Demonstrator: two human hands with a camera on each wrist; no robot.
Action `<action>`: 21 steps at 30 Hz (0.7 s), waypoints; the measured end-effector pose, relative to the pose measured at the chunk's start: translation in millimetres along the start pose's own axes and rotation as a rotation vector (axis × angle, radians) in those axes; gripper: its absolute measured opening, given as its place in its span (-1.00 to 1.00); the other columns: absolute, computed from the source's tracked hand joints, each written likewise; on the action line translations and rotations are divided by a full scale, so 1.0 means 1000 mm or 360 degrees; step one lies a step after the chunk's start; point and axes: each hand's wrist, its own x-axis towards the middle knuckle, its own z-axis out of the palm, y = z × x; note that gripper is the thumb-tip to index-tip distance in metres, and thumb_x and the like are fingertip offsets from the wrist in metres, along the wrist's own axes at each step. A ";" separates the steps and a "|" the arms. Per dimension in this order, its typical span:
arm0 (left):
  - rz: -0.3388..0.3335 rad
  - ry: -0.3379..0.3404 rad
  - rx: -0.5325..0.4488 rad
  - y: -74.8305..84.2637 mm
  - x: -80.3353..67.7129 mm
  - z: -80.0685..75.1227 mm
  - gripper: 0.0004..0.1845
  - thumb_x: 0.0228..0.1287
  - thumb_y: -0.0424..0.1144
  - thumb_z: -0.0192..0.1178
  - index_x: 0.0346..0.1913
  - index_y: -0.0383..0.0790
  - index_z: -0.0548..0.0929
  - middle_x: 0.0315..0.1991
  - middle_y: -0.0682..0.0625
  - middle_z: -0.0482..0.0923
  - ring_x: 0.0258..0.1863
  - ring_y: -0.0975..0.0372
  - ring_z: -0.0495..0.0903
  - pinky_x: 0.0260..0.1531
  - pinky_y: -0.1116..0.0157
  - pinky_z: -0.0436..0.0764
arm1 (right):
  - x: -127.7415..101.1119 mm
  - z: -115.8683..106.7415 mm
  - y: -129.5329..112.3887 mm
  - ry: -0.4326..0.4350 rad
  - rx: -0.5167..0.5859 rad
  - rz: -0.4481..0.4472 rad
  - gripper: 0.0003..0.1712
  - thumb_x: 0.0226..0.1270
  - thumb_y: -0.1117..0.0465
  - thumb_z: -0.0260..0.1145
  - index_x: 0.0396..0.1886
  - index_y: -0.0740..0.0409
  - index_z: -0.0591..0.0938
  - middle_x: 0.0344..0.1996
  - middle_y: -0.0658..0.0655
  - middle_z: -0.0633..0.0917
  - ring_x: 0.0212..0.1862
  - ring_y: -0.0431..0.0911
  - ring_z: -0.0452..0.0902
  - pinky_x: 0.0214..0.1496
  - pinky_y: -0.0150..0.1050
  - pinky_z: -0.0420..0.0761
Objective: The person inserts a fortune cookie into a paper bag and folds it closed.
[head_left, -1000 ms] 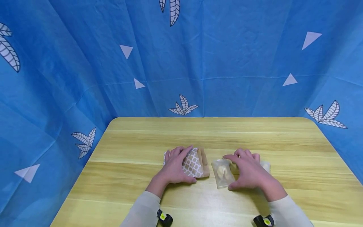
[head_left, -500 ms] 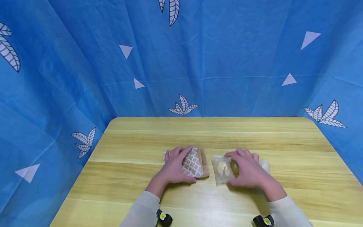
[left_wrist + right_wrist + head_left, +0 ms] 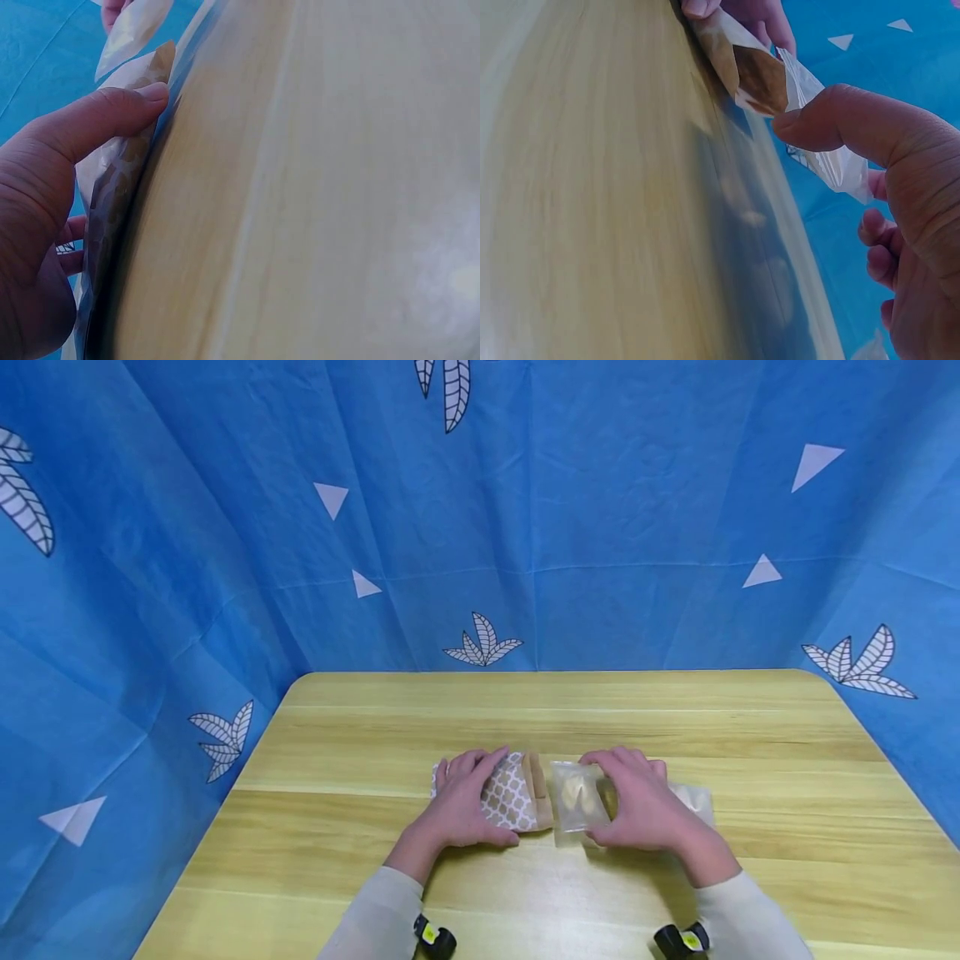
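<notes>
Resting on a wooden table [image 3: 375, 843], the left hand [image 3: 461, 802] lies flat over a brown paper bag [image 3: 517, 792] with a white lattice print, its thumb along the bag's near edge. Just beside it, the right hand [image 3: 641, 806] pinches a clear plastic packet [image 3: 576, 800] holding a pale biscuit, thumb and fingers curled on it; the packet's left edge touches the bag's open brown end. Blue cloth [image 3: 600, 527] printed with leaves and triangles hangs behind the table
</notes>
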 end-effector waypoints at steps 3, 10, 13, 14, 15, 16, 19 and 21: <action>0.0004 0.0003 -0.0002 0.000 0.000 0.000 0.38 -0.44 0.33 0.58 0.59 0.18 0.11 0.34 -0.02 0.26 0.34 0.11 0.20 0.38 -0.19 -0.20 | 0.004 0.002 -0.004 -0.0007 0.0023 0.0000 0.08 -0.47 -0.09 0.68 0.25 -0.01 0.50 -0.02 -0.04 0.52 0.01 -0.04 0.35 -0.06 -0.08 0.16; -0.0014 0.0002 -0.0014 0.001 -0.001 0.000 0.38 -0.46 0.34 0.59 0.59 0.20 0.11 0.35 -0.03 0.26 0.35 0.09 0.19 0.38 -0.19 -0.20 | 0.013 0.008 -0.012 -0.0006 0.0032 -0.0033 0.07 -0.48 -0.05 0.66 0.24 0.01 0.52 0.01 -0.02 0.53 0.04 -0.02 0.36 -0.07 -0.08 0.19; -0.0014 -0.0001 -0.0025 0.002 -0.001 -0.001 0.38 -0.45 0.32 0.59 0.59 0.19 0.11 0.36 -0.03 0.25 0.35 0.09 0.18 0.38 -0.19 -0.21 | 0.016 0.009 -0.014 -0.0027 0.0006 -0.0023 0.09 -0.51 -0.02 0.66 0.25 0.03 0.51 0.02 0.01 0.54 0.05 0.00 0.37 -0.06 -0.07 0.21; -0.0015 -0.0002 -0.0025 0.002 -0.001 -0.001 0.38 -0.45 0.32 0.59 0.59 0.19 0.11 0.36 -0.03 0.25 0.36 0.08 0.18 0.38 -0.19 -0.22 | 0.017 0.010 -0.014 -0.0038 -0.0008 -0.0013 0.09 -0.52 -0.02 0.65 0.25 0.02 0.51 0.03 0.01 0.54 0.06 0.00 0.37 -0.05 -0.07 0.22; -0.0016 -0.0005 -0.0024 0.003 -0.001 -0.001 0.38 -0.45 0.32 0.59 0.59 0.20 0.11 0.36 -0.03 0.24 0.36 0.08 0.17 0.38 -0.19 -0.22 | 0.018 0.010 -0.014 -0.0045 -0.0020 -0.0006 0.10 -0.53 -0.01 0.65 0.26 0.02 0.51 0.04 0.02 0.54 0.07 0.01 0.37 -0.04 -0.06 0.22; -0.0017 -0.0007 -0.0025 0.003 -0.001 -0.001 0.37 -0.44 0.32 0.59 0.59 0.20 0.11 0.37 -0.03 0.24 0.37 0.08 0.17 0.39 -0.18 -0.23 | 0.019 0.010 -0.015 -0.0051 -0.0027 0.0002 0.11 -0.54 -0.01 0.65 0.26 0.02 0.50 0.04 0.03 0.54 0.07 0.01 0.37 -0.04 -0.06 0.23; -0.0021 -0.0009 -0.0018 0.003 -0.001 -0.001 0.37 -0.44 0.32 0.59 0.59 0.20 0.10 0.37 -0.02 0.23 0.37 0.09 0.16 0.39 -0.18 -0.24 | 0.022 0.010 -0.016 -0.0061 -0.0032 0.0003 0.12 -0.56 0.00 0.64 0.27 0.03 0.50 0.05 0.05 0.54 0.07 0.03 0.36 -0.06 -0.06 0.23; -0.0017 -0.0007 -0.0016 0.003 -0.001 -0.001 0.37 -0.44 0.32 0.58 0.59 0.20 0.10 0.37 -0.02 0.23 0.37 0.10 0.15 0.39 -0.18 -0.24 | 0.023 0.011 -0.017 -0.0064 -0.0029 -0.0001 0.13 -0.57 0.00 0.64 0.27 0.03 0.51 0.05 0.04 0.53 0.06 0.02 0.36 -0.07 -0.08 0.22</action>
